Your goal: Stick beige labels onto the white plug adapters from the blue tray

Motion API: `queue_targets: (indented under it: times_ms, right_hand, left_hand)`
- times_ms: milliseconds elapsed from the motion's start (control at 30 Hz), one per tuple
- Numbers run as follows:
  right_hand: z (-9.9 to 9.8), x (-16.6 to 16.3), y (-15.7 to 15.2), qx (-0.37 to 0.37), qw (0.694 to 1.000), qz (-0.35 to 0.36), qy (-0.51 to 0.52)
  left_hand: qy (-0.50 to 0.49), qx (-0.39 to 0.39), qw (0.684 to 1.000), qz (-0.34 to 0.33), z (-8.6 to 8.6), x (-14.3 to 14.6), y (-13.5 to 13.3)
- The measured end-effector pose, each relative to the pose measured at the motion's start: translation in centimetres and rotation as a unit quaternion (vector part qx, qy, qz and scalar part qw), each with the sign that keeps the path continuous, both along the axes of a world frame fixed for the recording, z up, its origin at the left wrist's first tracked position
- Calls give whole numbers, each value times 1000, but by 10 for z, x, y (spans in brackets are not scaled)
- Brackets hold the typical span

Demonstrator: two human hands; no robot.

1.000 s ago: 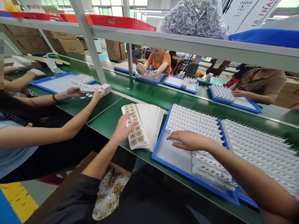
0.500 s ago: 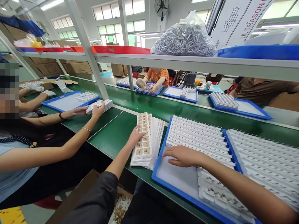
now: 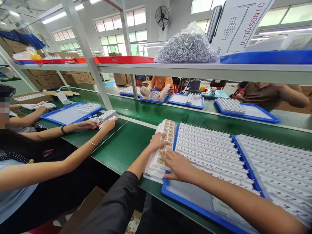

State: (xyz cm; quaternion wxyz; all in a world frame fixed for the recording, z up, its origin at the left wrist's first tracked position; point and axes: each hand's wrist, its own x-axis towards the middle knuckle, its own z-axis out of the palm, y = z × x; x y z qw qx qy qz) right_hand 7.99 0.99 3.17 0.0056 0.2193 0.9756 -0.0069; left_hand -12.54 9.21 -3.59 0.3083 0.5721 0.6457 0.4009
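A stack of white sheets with rows of tan, squarish stickers (image 3: pixel 165 130) lies on the green bench, against the left side of a blue tray (image 3: pixel 192 198). My left hand (image 3: pixel 157 143) grips the stack from its left side, fingers across the top sheet. Bent forward over the tray's left edge, my right hand (image 3: pixel 179 165) has its fingers apart, and the tips reach the stack's right edge. Nothing is held in it. Rows of white plastic parts with small pegs (image 3: pixel 204 146) fill much of the tray, and its near left part shows a bare liner.
A second blue tray of white parts (image 3: pixel 275 162) adjoins on the right. To the left, a co-worker's hands (image 3: pixel 107 125) handle white parts beside another tray (image 3: pixel 60 113). Overhead runs a shelf (image 3: pixel 136 67) with a bag of metal pieces (image 3: pixel 187 45). More people work across the bench.
My left hand has shifted right with the sticker sheets, now over the other sheets by the tray. My right hand has moved left to the stack's edge. The co-worker's hands have lowered.
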Motion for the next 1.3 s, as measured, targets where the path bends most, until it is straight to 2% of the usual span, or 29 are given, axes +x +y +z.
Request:
queue_targets:
  times_ms: [133, 333, 433, 567, 700, 833, 967, 1067, 1133, 1233, 1300]
  right_hand:
    - [-18, -10, -7, 28, 999, 7, -30]
    - [-7, -9, -1, 16, 998, 53, -39]
    - [-7, -8, -3, 19, 997, 57, -38]
    - [-17, -4, -7, 32, 997, 65, -3]
    - [-18, 3, -7, -17, 996, 64, 52]
    - [-7, 5, -7, -58, 996, 28, 64]
    - [10, 6, -4, 17, 998, -43, 52]
    - [26, 4, 1, 29, 991, -70, 110]
    - [36, 1, 3, -31, 981, -87, 173]
    - [53, -4, 5, -162, 954, -109, 228]
    - [66, -4, 13, -181, 946, -125, 237]
  left_hand:
    - [-14, 25, 1000, -9, -6, -19, 9]
    - [-32, 74, 996, -30, -14, -20, 4]
    - [-41, 68, 996, -32, -16, -19, 4]
    - [-56, 45, 997, -43, -16, -25, 5]
    - [-69, 33, 996, -50, -17, -29, 6]
    - [-76, 35, 996, -41, -19, -28, 8]
    - [-84, 41, 995, -25, -19, -26, 10]
    - [-89, 46, 995, -15, -17, -24, 10]
    - [-93, 50, 994, -12, -15, -23, 9]
    - [-98, 50, 994, -9, -15, -22, 9]
    - [-99, 47, 994, -5, -15, -21, 9]
